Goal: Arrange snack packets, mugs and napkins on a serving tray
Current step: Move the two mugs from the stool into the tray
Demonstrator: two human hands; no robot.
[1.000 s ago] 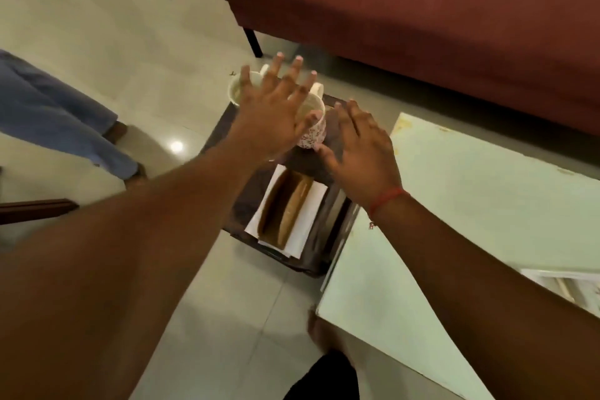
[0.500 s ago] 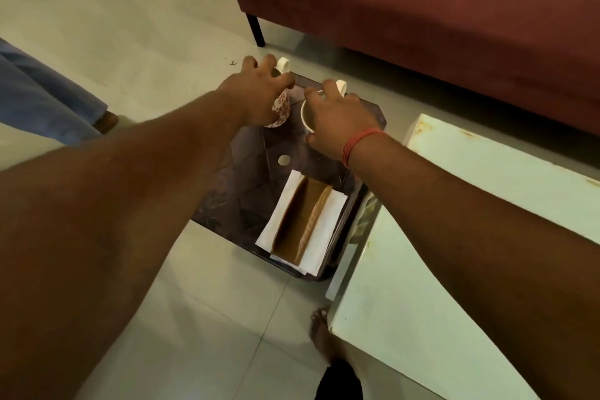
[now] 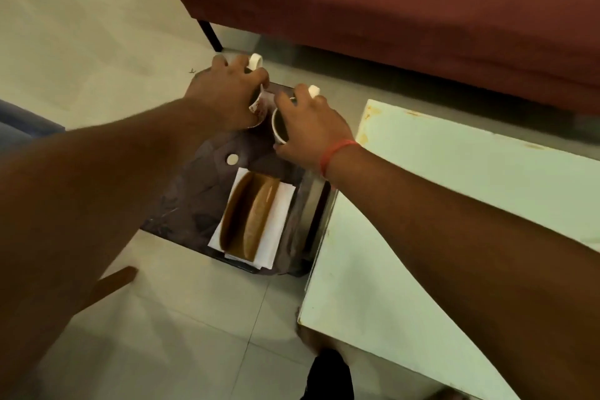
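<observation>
The dark serving tray [image 3: 194,204] lay on the tiled floor, just beside the pale table [image 3: 454,204] and in front of the red sofa [image 3: 389,10]. Half a second before, both hands were already curled over the mugs at the tray's far end, and they had hardly moved since. A second before that they were spread open above one mug. The left hand [image 3: 227,97] gripped the patterned mug [image 3: 258,107] by its rim; the right hand [image 3: 311,127] clasped the second mug [image 3: 280,127], beside the first. Nearer on the tray, white napkins [image 3: 282,214] lay under a brown holder [image 3: 250,214]. A small white disc [image 3: 232,159] sat mid-tray. Mugs seemed placed; snack packets remained.
</observation>
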